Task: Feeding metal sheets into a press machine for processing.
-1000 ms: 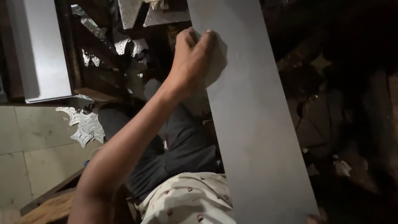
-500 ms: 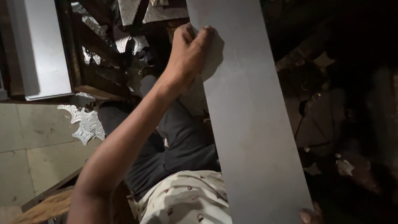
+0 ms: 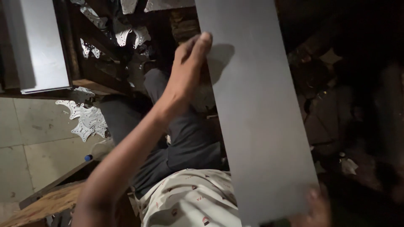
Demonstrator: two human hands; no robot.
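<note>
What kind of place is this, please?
Probably a small metal workshop: the left hand and right hand hold a long metal sheet, and shiny metal offcuts lie on the floor.

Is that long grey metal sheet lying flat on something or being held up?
Held up. The long grey metal sheet is gripped on its left edge by the left hand and at its near corner by the right hand.

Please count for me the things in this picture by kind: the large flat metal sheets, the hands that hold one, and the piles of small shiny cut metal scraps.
Large flat metal sheets: 2, the long grey sheet being held and a second sheet at upper left.
Hands on the grey sheet: 2, left hand and right hand.
Piles of shiny scraps: 2, scraps on the floor and scraps at the top.
Total: 6
</note>
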